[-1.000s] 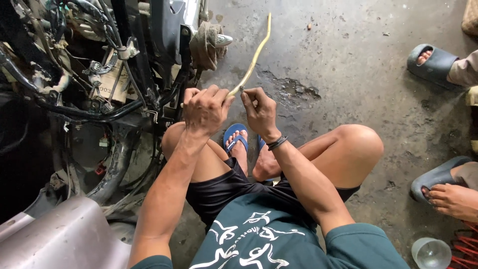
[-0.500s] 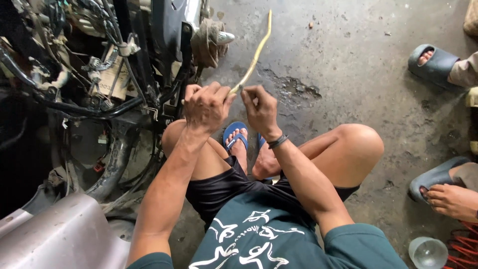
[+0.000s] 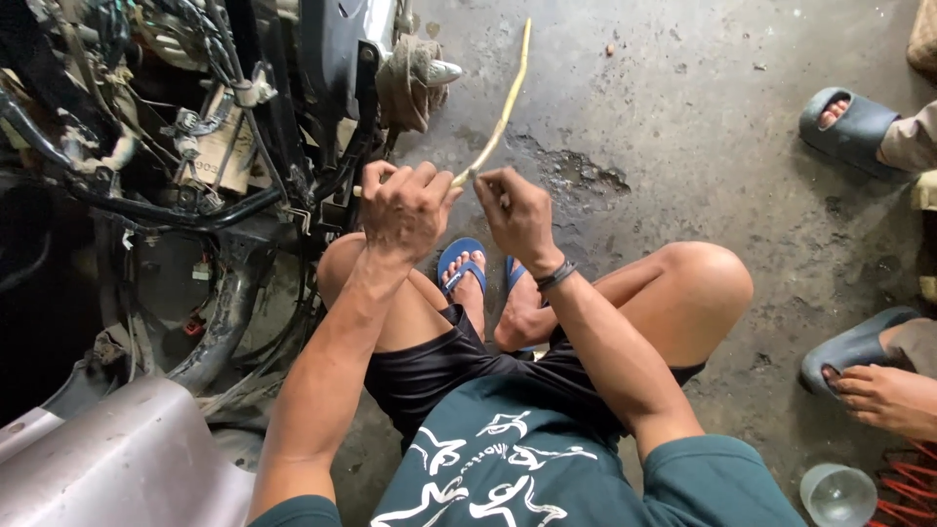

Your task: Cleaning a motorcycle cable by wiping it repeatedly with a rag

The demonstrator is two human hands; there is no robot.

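Left hand (image 3: 408, 207): fist shut on the lower end of the yellow strip (image 3: 500, 122), knuckles up, just above the left knee.
Right hand (image 3: 517, 217): just beside the left, at its 3 o'clock. Grip pinched together on the same strip right where it leaves the left fist. Dark band on the wrist (image 3: 556, 276).
Yellow strip: thin, slightly bowed, runs from the two hands toward 1 o'clock, free end up in the air over the floor. Could be a cable tie or a bit of tubing; too thin to tell from here.
Posture: person sits on the concrete floor (image 3: 703, 146), knees drawn up, blue flip-flops (image 3: 464, 263) soles together below the hands. Dark shorts, teal printed shirt.
Stripped scooter (image 3: 224, 137): at 9 to 11 o'clock of the hands. Bare frame tubes, black hoses and a wiring loom exposed. Rag-wrapped part with a metal tip (image 3: 420, 76) sticks out at 12 o'clock of the left hand.
Grey body panel (image 3: 117, 459): at 7 o'clock, low by the left elbow.
Floor: dark broken patch (image 3: 576, 176) at 2 o'clock of the right hand, near it.
Others: another person's feet in grey slides (image 3: 847, 125) at 3 o'clock, well apart.
Clear plastic cup (image 3: 837, 494): at 5 o'clock, next to red coils (image 3: 908, 488).
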